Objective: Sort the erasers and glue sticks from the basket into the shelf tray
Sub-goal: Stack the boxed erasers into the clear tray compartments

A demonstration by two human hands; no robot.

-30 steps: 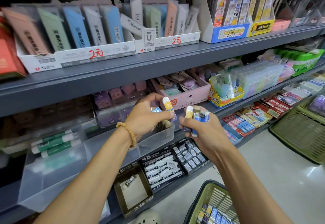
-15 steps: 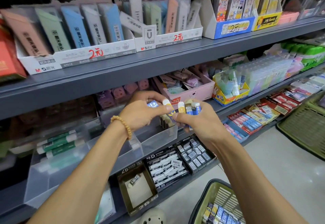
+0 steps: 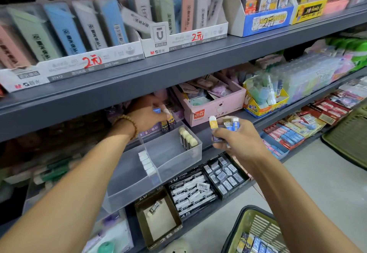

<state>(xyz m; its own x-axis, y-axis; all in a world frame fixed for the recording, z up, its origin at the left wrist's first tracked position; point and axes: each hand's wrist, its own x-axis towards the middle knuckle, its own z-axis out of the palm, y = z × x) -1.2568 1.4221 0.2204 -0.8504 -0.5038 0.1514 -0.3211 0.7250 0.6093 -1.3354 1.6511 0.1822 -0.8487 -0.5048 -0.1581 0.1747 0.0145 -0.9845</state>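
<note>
Several small blue-and-white erasers and glue sticks are bunched in the person's right hand, whose fingers are curled tight round the bundle; one white-capped stick pokes up at the thumb side. The left hand, wearing a wooden bead bracelet, reaches forward under the grey shelf edge. Its fingertips pinch a small blue-labelled piece at the back end of the clear plastic divided shelf tray, though blur hides just what the piece is.

Just below and in front of the left hand, the tray's right compartment holds a short row of cream-capped sticks against its right wall. A row of small white erasers lines the divider on the other side. The green plastic basket sits below the right wrist, with more blue-and-yellow packets lying in it.

My reading is that the sorting is in mid-course: one item is being set down and a handful is waiting. The next move calls for freeing the left fingers, taking one piece from the right hand's bundle, and matching it to the proper compartment without toppling the standing rows.
</note>
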